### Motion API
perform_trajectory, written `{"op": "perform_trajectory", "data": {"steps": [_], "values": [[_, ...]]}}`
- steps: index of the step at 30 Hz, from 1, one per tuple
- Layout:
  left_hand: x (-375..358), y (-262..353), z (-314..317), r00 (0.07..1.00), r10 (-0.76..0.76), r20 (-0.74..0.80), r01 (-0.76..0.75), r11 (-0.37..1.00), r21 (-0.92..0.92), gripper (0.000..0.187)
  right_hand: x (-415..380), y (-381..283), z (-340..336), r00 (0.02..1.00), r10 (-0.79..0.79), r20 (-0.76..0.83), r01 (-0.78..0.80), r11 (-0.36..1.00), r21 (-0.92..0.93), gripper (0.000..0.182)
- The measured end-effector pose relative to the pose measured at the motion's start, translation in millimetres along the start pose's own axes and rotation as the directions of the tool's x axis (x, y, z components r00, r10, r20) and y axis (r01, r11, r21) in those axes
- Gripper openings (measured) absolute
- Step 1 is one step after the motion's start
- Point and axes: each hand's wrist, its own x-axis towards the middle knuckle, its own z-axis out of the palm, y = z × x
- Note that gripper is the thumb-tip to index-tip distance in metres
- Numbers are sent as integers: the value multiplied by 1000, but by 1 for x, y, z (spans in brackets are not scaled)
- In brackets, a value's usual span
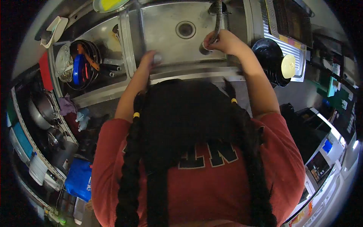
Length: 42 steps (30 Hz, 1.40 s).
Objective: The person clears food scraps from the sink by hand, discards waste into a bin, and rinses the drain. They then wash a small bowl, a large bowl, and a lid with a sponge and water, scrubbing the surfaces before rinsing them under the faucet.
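Observation:
My right hand (224, 42) is closed round the spray head (205, 48) at the end of a flexible metal hose (219, 17), low over the right part of the steel sink basin (166, 19). My left hand (148, 60) is at the basin's near left side, fingers curled about a small greyish-white thing (157, 58). That thing is blurred, so I cannot tell its kind. Between and beyond the two hands lies the round drain (185, 29).
In the left basin stand pans (92, 51), a blue round lid (78, 69) and a glass lid (62, 59). Black pots (267, 53) and a pale yellow bowl (288, 66) are at the right. A rack with a metal pot (39, 109) stands at the lower left.

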Motion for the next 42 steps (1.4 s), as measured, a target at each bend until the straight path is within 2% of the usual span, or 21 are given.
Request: {"op": "perform_trajectory", "data": {"steps": [4, 8, 13, 15, 17, 18, 20, 21, 22, 23, 24, 25, 26, 27, 28, 29, 30, 31, 35, 37, 42], "values": [[-17, 12, 7, 994, -57, -90, 62, 997, 51, 31, -24, -8, -27, 993, 115, -15, -116, 988, -100, 15], [-22, 16, 13, 992, -94, -89, 99, 994, 52, 33, -27, 24, -45, 981, 91, -172, -128, 968, -217, 13], [22, -15, -14, 998, -57, -35, 57, 998, 6, 36, -7, 73, -54, 853, 112, -510, -335, 867, -369, 20], [28, -11, -10, 998, -52, -26, 53, 998, 30, 38, -5, 79, -50, 857, 61, -512, -281, 888, -365, 19], [2, 7, 12, 996, 69, -47, -44, 914, 402, 38, -13, 62, -42, 874, 4, -486, -191, 922, -336, 17], [2, 7, 22, 996, 76, -50, -49, 913, 404, 38, -19, 46, -36, 891, -4, -454, -154, 938, -310, 16], [3, 9, 49, 884, 464, 54, -383, 653, 654, 37, -8, 29, -18, 941, 68, -331, -195, 910, -367, 15], [-15, 33, 81, 908, 416, -61, -207, 570, 795, 39, -5, 15, -7, 946, 36, -323, -172, 899, -402, 18], [0, 34, 92, 902, 427, -59, -216, 567, 795, 39, -2, -3, 0, 954, 74, -292, -175, 924, -339, 20], [23, 26, 98, 793, 600, 101, -358, 325, 875, 37, 0, -7, 10, 931, -126, -342, -25, 914, -405, 18], [46, 20, 105, 644, 709, 285, -448, 48, 893, 35, 8, -15, 17, 941, -123, -314, 2, 933, -360, 16], [69, 17, 115, 633, 717, 291, -456, 41, 889, 35, 18, -22, 20, 950, -121, -286, 26, 949, -314, 15], [90, 15, 126, 761, 622, 184, -559, 485, 673, 48, 25, -28, 18, 960, -161, -229, 76, 938, -339, 19], [108, 19, 139, 872, 463, 160, -490, 819, 300, 64, 32, -32, 15, 966, -196, -168, 125, 924, -362, 24], [110, 33, 153, 868, 468, 168, -497, 817, 293, 64, 38, -31, 16, 965, -195, -173, 119, 921, -370, 24], [109, 45, 165, 713, 627, 314, -627, 369, 686, 64, 43, -27, 20, 951, -244, -188, 165, 919, -359, 24], [118, 47, 170, 556, 642, 527, -528, -217, 821, 63, 47, -23, 22, 935, -292, -201, 211, 914, -347, 24], [158, 29, 172, 705, 567, 427, -428, -140, 893, 63, 49, -20, 22, 937, -288, -199, 206, 914, -350, 24], [177, 29, 180, 695, 485, 531, -387, -370, 844, 67, 54, -13, 14, 929, -342, -142, 271, 890, -368, 25], [176, 26, 176, 513, 571, 641, -64, -719, 692, 68, 54, -12, 12, 940, -333, -75, 283, 882, -376, 30], [134, 55, 196, 711, 449, 541, -280, -524, 804, 57, 53, -14, 14, 917, -378, -126, 321, 888, -331, 32]]}}
